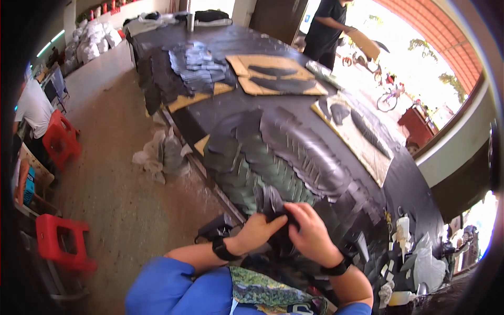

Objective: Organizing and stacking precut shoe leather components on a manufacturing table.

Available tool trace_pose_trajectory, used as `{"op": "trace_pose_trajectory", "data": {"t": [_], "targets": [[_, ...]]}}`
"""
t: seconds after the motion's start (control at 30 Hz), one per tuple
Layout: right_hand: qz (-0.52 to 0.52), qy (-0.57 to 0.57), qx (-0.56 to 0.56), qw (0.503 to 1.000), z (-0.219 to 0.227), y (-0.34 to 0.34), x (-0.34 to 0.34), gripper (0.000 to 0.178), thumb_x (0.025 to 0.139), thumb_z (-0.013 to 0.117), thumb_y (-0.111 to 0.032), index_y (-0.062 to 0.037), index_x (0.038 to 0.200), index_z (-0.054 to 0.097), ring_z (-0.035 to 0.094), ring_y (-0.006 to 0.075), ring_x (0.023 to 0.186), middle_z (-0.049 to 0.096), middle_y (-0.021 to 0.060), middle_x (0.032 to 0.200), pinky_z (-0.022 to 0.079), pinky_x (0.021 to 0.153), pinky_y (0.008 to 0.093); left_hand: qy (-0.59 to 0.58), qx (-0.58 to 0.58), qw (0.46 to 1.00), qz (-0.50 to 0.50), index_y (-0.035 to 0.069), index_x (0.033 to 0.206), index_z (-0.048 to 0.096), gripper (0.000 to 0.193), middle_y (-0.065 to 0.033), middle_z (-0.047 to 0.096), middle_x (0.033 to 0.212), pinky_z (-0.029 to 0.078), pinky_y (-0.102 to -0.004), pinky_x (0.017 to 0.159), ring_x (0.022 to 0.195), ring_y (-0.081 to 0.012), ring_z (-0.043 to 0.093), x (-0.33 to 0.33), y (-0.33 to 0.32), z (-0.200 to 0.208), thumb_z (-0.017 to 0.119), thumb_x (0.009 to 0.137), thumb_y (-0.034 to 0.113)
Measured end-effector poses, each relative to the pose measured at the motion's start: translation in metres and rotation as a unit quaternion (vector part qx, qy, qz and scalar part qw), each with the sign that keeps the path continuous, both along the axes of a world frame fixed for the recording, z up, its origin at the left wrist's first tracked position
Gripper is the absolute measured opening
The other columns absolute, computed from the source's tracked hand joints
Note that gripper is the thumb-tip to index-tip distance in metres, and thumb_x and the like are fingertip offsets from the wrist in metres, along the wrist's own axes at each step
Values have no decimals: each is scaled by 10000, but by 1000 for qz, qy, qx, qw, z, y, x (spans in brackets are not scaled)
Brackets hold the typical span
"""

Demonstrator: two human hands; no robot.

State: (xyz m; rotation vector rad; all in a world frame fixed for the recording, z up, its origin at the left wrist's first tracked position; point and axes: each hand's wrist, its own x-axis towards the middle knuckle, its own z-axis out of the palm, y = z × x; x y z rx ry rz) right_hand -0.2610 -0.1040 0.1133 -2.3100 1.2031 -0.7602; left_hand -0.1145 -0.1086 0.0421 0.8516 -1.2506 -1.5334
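Note:
My left hand (255, 231) and my right hand (312, 234) meet over the near end of the long dark table. Both are closed on a black leather-like piece (270, 201), gripped between fingers and thumbs. Its upper end sticks up past my fingers, while its lower part is hidden behind my hands. Just beyond lie overlapping rows of similar dark pieces: greenish-black ones (268, 165) and a shiny purplish-black row (304, 144) with slits in them.
Cardboard sheets (234, 63) carrying dark cut pieces lie farther along the table, beside stacks of dark strips (197, 65). A glue bottle (402, 228) and a plastic bag (429, 268) stand at right. Red stools (63, 239) are on the floor at left. Another person (321, 34) holds cardboard at the far side.

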Motion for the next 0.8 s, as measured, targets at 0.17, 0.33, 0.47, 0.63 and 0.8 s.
{"op": "trace_pose_trajectory", "data": {"t": [0.17,0.33,0.47,0.63,0.8], "targets": [[-9,-34,-2,999,6,-16,3,322,739,540,8,-25,1060,537,558,285,812,536,137,920,450,712,314,88,30,996,-17,-10,1026,555,232,-27,592,912,439,-252,733,834,-82,510,0,-14,-1,535,847,137],[-22,-4,-36,999,-1,-39,-11,236,743,532,33,-37,964,572,551,279,689,551,109,829,446,604,324,3,-4,998,-60,-5,1076,515,270,-22,538,1032,398,-264,841,945,-95,481,7,-24,0,500,811,46],[-82,123,-234,961,4,-68,-28,209,653,512,17,-60,844,544,524,273,702,512,93,744,431,597,356,-19,33,980,-197,-8,1165,458,414,-57,523,1103,336,-291,931,1062,-135,441,15,-29,-6,454,752,25],[-187,6,-92,978,1,-125,-102,105,776,525,-51,-20,871,560,548,272,719,551,126,782,437,626,313,-59,2,958,-282,0,1284,352,594,-138,326,1340,122,-316,1046,1305,-219,164,31,-28,5,474,703,26],[-165,-27,213,963,-45,-152,-133,161,733,617,-146,6,776,583,470,68,590,527,-1,622,394,535,225,-9,14,963,-268,-7,1204,432,496,-107,439,1231,241,-311,1002,1193,-192,344,31,-31,1,476,711,23]]}}
